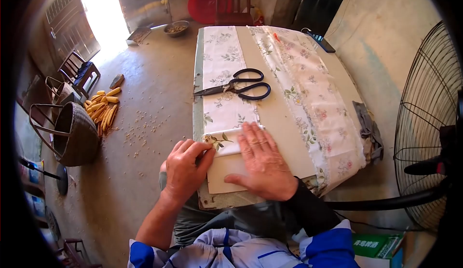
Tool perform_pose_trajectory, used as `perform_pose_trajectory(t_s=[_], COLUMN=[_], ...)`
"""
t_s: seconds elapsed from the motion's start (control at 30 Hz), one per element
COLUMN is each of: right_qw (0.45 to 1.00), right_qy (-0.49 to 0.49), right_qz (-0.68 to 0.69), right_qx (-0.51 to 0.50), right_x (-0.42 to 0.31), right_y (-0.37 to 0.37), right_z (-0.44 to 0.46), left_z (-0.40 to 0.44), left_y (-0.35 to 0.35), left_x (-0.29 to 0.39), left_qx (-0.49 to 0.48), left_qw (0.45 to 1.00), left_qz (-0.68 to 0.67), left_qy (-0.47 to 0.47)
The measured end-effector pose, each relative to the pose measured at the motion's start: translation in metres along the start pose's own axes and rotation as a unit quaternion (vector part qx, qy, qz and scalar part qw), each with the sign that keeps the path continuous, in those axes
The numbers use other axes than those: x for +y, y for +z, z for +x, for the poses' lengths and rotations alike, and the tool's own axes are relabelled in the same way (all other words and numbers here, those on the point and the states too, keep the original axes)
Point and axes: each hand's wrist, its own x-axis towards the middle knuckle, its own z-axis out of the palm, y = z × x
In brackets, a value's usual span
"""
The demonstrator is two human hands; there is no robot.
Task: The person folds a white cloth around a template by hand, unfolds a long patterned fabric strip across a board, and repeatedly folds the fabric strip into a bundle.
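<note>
A strip of white floral cloth (224, 51) runs lengthwise along the left side of the table, its near end folded over into a flat band. My left hand (187, 164) pinches the left corner of that fold between thumb and fingers. Flat on the fold's right part lies my right hand (260, 162), fingers stretched forward and thumb out to the left over the board. Black-handled scissors (236, 87) rest across the strip beyond my hands, blades pointing left. More floral cloth (313, 84) covers the table's right side.
The cloth lies on a pale board (226, 174). A large fan (429, 123) stands close on the right. Corn cobs (102, 109), scattered kernels and a woven basket (72, 133) are on the floor at left. A phone (322, 43) sits at the table's far right edge.
</note>
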Motion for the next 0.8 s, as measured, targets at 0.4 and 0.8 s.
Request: perform_pose_trajectory(t_s=[0.4,0.8], right_qw=[0.999,1.000], right_qy=[0.028,0.012], right_qz=[0.005,0.011], right_qx=[0.026,0.020], right_x=[0.010,0.012], right_y=[-0.004,-0.006], right_z=[-0.011,-0.011], left_z=[0.021,0.013], left_y=[-0.011,0.021], left_x=[0.058,0.034], left_qx=[-0.014,-0.240], left_qw=[0.993,0.963], left_qz=[0.041,0.053], left_qy=[0.108,0.111])
